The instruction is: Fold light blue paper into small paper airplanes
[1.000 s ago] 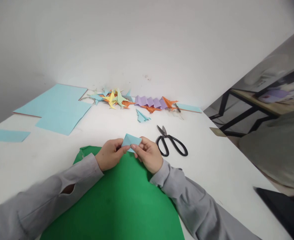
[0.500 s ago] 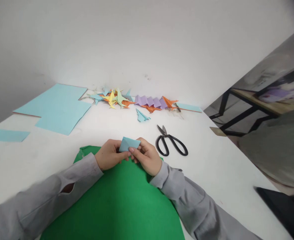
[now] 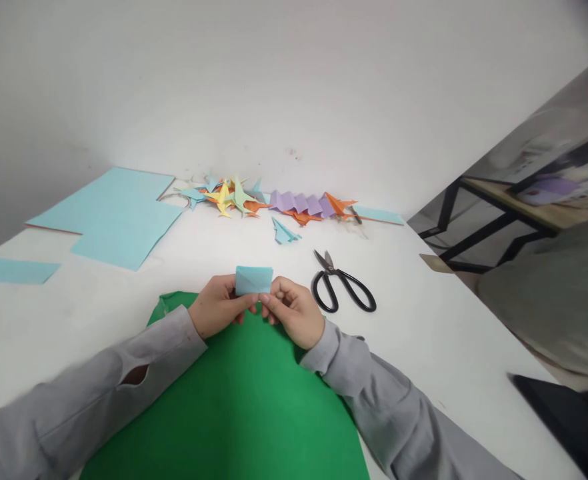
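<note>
A small folded piece of light blue paper [image 3: 254, 280] is held upright over the top of a green cloth [image 3: 229, 400]. My left hand [image 3: 219, 307] grips its left side, the thumb along the lower edge. At the lower right edge my right hand [image 3: 295, 310] pinches the same paper, its thumb near the left thumb. Fingers behind the paper are partly hidden. Right of my right hand lie black-handled scissors [image 3: 343, 283], their blades slightly apart and pointing away. A blue folded paper figure [image 3: 285, 232] rests beyond my hands.
Large blue sheets [image 3: 119, 217] and a small blue piece [image 3: 18, 271] lie at the left. Along the wall sit several colored folded figures [image 3: 229, 197], a purple pleated strip [image 3: 299, 203] and a blue strip [image 3: 381, 215]. A dark flat object [image 3: 554, 413] is at the lower right.
The blue paper has turned from a tilted position with a pointed right corner to a level rectangle and sits slightly higher. My fingers have shifted along its lower edge.
</note>
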Action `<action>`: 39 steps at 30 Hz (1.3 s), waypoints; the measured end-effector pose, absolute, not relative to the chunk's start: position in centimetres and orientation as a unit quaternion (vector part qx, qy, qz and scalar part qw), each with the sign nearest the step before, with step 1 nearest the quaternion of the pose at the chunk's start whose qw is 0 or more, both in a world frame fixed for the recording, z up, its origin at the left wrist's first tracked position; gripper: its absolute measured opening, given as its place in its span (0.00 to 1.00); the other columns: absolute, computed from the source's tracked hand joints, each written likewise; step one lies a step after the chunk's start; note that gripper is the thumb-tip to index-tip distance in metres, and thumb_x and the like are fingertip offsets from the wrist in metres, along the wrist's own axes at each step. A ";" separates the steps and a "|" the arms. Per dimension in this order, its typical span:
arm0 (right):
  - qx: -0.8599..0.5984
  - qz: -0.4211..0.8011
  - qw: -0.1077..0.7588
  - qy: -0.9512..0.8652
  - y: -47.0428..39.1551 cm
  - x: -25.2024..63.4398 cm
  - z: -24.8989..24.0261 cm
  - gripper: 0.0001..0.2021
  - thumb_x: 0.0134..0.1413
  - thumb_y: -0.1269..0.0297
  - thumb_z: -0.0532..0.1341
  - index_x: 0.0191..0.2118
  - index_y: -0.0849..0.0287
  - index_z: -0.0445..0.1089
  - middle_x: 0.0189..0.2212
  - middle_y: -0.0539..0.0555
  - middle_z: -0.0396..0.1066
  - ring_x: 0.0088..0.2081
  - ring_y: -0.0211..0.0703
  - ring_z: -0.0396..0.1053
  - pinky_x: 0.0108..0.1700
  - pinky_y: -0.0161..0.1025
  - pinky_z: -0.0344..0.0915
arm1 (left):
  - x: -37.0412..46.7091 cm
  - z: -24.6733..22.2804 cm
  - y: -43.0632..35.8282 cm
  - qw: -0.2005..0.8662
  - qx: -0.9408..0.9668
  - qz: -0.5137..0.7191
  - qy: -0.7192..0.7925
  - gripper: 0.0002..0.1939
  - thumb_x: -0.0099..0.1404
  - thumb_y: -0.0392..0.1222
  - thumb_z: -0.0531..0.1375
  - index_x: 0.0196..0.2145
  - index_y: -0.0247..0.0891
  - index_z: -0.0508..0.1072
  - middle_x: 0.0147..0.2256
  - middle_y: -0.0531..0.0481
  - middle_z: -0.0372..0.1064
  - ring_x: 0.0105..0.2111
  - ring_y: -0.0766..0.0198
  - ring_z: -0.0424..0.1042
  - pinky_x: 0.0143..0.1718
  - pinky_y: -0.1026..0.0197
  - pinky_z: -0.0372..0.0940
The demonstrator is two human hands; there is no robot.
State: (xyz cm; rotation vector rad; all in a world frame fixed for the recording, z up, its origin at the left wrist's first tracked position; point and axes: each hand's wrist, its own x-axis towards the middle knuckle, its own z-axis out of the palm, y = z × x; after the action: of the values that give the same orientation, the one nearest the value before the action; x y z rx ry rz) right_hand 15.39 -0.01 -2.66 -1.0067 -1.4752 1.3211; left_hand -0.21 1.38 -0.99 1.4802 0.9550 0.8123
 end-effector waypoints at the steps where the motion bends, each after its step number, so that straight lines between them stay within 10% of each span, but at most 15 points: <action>1: -0.404 0.535 0.443 -0.595 0.0 15.4 -2.7 0.15 0.45 0.53 0.61 0.23 0.59 0.58 0.15 0.46 0.64 0.15 0.31 0.58 0.17 0.30 0.53 | -0.2 -0.9 1.4 0.567 0.629 0.343 0.407 0.11 0.52 0.43 0.59 0.20 0.33 0.65 0.15 0.57 0.61 0.13 0.73 0.59 0.14 0.69 0.55; 39: -0.392 0.579 0.487 -0.524 0.2 15.7 -2.6 0.15 0.45 0.58 0.63 0.20 0.60 0.57 0.10 0.44 0.63 0.12 0.29 0.55 0.16 0.29 0.48 | -0.5 -1.1 1.9 0.650 0.507 0.408 0.391 0.17 0.47 0.39 0.64 0.17 0.37 0.56 0.08 0.62 0.52 0.08 0.76 0.50 0.11 0.71 0.42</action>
State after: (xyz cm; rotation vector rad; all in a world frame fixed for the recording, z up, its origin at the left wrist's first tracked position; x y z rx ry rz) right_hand 15.67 0.19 -2.58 -0.9528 -1.2738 1.4096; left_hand -0.49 1.89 -1.09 1.1528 0.8888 0.9277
